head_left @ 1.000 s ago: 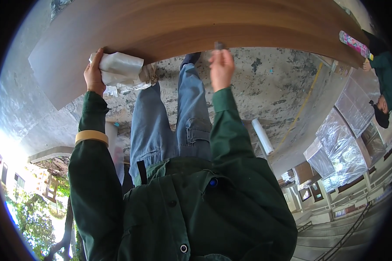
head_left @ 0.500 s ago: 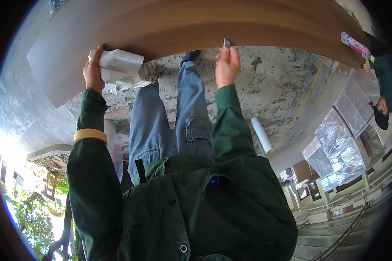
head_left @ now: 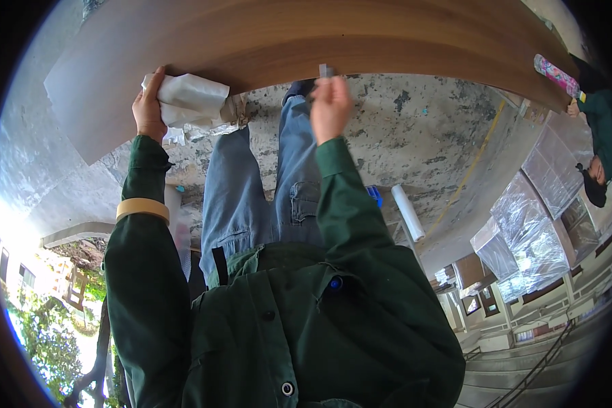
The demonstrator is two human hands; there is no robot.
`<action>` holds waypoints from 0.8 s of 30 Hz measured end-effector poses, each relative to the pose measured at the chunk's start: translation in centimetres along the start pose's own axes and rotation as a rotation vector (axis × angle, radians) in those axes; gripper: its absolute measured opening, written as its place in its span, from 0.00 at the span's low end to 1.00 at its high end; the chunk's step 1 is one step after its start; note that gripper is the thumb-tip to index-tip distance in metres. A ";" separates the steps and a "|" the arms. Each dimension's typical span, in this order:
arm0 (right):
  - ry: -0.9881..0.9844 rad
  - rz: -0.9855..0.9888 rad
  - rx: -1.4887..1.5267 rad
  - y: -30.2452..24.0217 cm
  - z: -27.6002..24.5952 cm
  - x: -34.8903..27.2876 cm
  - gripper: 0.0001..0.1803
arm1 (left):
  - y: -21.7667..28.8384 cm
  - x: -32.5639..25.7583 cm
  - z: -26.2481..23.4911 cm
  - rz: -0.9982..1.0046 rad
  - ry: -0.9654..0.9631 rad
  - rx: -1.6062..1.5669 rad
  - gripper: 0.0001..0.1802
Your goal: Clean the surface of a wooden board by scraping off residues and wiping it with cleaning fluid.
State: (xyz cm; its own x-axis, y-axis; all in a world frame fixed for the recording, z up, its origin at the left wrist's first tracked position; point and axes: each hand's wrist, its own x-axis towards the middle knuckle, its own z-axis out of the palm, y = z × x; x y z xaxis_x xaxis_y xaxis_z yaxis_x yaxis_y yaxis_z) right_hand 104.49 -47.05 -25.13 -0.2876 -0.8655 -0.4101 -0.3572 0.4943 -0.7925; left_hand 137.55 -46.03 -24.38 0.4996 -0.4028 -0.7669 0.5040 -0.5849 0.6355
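Observation:
A long brown wood-grain board [head_left: 394,44] stretches across the top of the view. My left hand [head_left: 149,105] is closed on a crumpled white cloth or sheet [head_left: 192,98] at the board's near edge, thumb on top. My right hand [head_left: 332,107], slightly blurred, pinches a small flat grey blade [head_left: 324,71] whose end sticks up past the fingers. The blade is at the board's near edge; whether it touches the board I cannot tell. A roll of tan tape [head_left: 143,208] sits round my left forearm like a bracelet.
A person in a dark green sleeve [head_left: 595,109] stands at the board's right end beside a patterned pink bottle-like item [head_left: 556,73]. A white roll [head_left: 408,212] lies on the stained concrete floor [head_left: 415,129]. Film-wrapped stacks [head_left: 527,228] stand at the right.
My right hand has moved left along the board's near edge with the blade. My left hand and the white cloth have shifted only slightly. A blue item now shows beside my right forearm.

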 end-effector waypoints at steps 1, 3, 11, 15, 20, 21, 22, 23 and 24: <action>-0.001 -0.001 0.001 -0.2 0.8 -0.7 0.11 | -0.1 0.0 -0.1 0.014 0.004 -0.006 0.22; -0.065 0.016 0.054 -0.5 2.2 -1.9 0.10 | -0.2 0.2 -0.2 0.008 -0.002 -0.007 0.22; 0.009 0.073 0.124 0.8 -1.2 1.3 0.11 | 0.1 0.0 -0.1 -0.033 -0.004 0.020 0.23; -0.167 0.005 0.053 0.1 3.8 -3.2 0.08 | -0.1 0.0 -0.3 -0.003 0.001 0.010 0.24; -0.041 0.123 0.150 0.7 -1.2 1.0 0.09 | -0.2 0.3 -0.6 -0.019 -0.012 -0.001 0.24; -0.008 0.118 0.137 0.6 -1.5 1.6 0.09 | -0.1 0.4 -0.6 -0.018 -0.007 0.007 0.24; 0.026 0.113 0.124 0.6 -1.7 1.8 0.08 | 0.0 0.4 -0.5 -0.017 -0.001 0.015 0.23; 0.045 0.081 0.134 0.5 -0.9 1.1 0.08 | -0.1 0.2 -0.4 -0.017 -0.001 0.014 0.23; -0.048 0.143 0.027 -0.1 -0.1 0.1 0.08 | -0.1 0.1 -0.5 -0.006 0.007 0.011 0.23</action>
State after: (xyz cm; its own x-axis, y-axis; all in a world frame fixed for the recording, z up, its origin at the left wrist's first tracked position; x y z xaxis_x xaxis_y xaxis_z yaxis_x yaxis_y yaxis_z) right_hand 104.39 -47.22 -25.00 -0.2906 -0.7899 -0.5400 -0.2914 0.6106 -0.7364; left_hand 137.88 -45.68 -24.50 0.5013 -0.3943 -0.7702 0.4995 -0.5950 0.6297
